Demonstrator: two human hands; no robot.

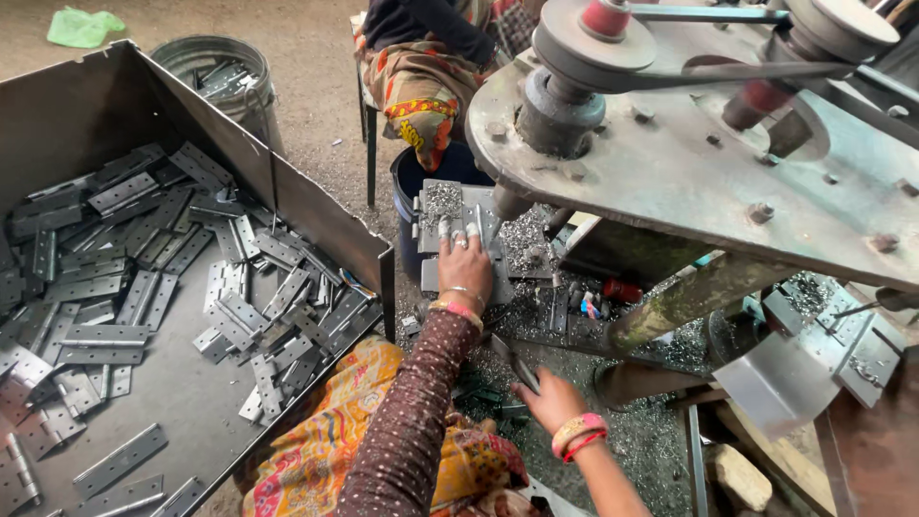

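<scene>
My left hand (458,260), in a brown dotted sleeve with bangles and taped fingertips, presses down on a grey metal hinge (442,206) lying on the small work plate (500,283) of a drilling machine. The drill spindle (505,203) hangs just right of my fingers. Metal shavings cover the hinge and plate. My right hand (550,400), lower and nearer to me, grips another flat hinge (515,362) that sticks up and to the left from its fingers.
A big sheet-metal tray (325,225) on the left holds several loose hinges (105,335). Behind it stands a metal bucket (222,78) of parts. A seated person (421,67) and a blue bucket (410,182) are beyond the plate. The machine's frame, pulleys and belt (689,124) overhang the right.
</scene>
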